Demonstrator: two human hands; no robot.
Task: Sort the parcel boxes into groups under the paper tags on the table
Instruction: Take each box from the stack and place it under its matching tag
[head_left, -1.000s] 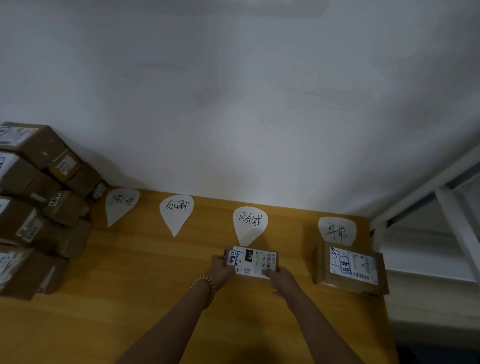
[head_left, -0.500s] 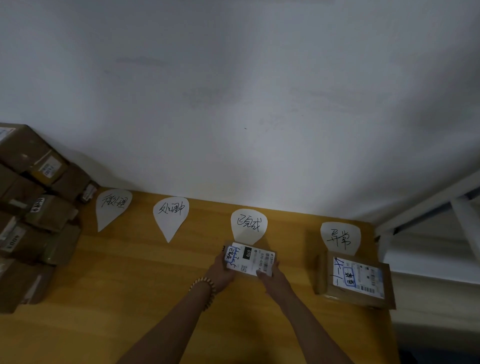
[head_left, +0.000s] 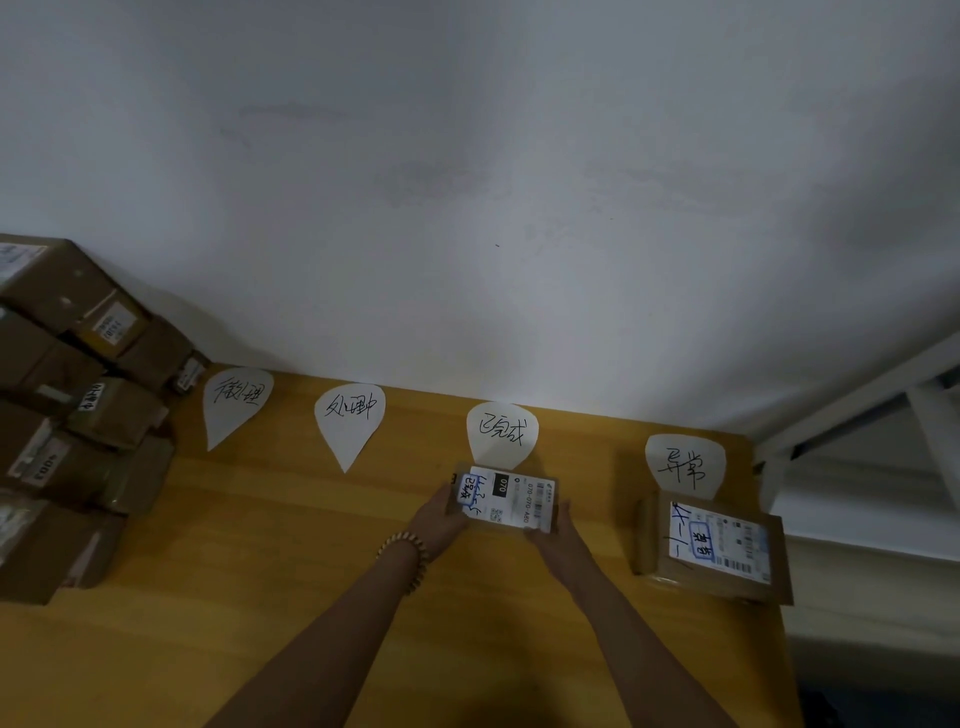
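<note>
A small parcel box (head_left: 511, 498) with a white shipping label lies just below the third paper tag (head_left: 501, 432) on the wooden table (head_left: 270, 561). My left hand (head_left: 440, 519) holds its left end and my right hand (head_left: 555, 535) holds its right near corner. Three other hand-written tags lie along the wall: the first tag (head_left: 236, 402), the second tag (head_left: 349, 420) and the fourth tag (head_left: 684, 463). A larger brown parcel (head_left: 714, 551) sits under the fourth tag. A stack of unsorted brown boxes (head_left: 72, 415) stands at the left.
A white wall rises right behind the tags. The table's right edge runs past the large parcel, with a white metal frame (head_left: 852, 405) and a drop beyond it. Bare wood lies below the first two tags.
Both hands have slid the small parcel a little farther up toward the third tag. The view has shifted slightly right, so less of the box stack shows.
</note>
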